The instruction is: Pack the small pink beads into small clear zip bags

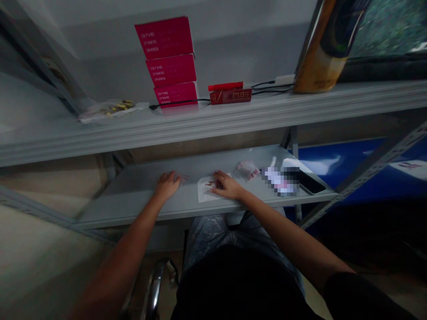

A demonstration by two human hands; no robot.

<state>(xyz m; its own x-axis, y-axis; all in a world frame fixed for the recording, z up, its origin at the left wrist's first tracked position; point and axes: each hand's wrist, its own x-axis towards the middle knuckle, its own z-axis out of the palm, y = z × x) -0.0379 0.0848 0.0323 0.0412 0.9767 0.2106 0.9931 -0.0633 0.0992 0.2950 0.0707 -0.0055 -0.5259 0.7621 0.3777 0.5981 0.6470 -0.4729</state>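
My left hand (167,184) rests on the grey lower shelf (130,195), its fingers closed on the edge of a small clear plastic bag (182,178). To its right lies a white sheet or packet (204,192) with small reddish-brown pieces (210,183) on it. My right hand (227,186) is over the right part of this white sheet, fingers apart and bent, touching the dark reddish pieces. Another clear bag (248,170) with red pieces inside lies just behind and right of my right hand.
A phone (312,182) lies at the shelf's right end beside a blurred-out item (280,181). On the upper shelf (200,126) stand stacked magenta boxes (171,69), a red pen (226,86), a dark red box (231,96), a bag of brass-coloured pieces (113,109) and a golden container (322,62).
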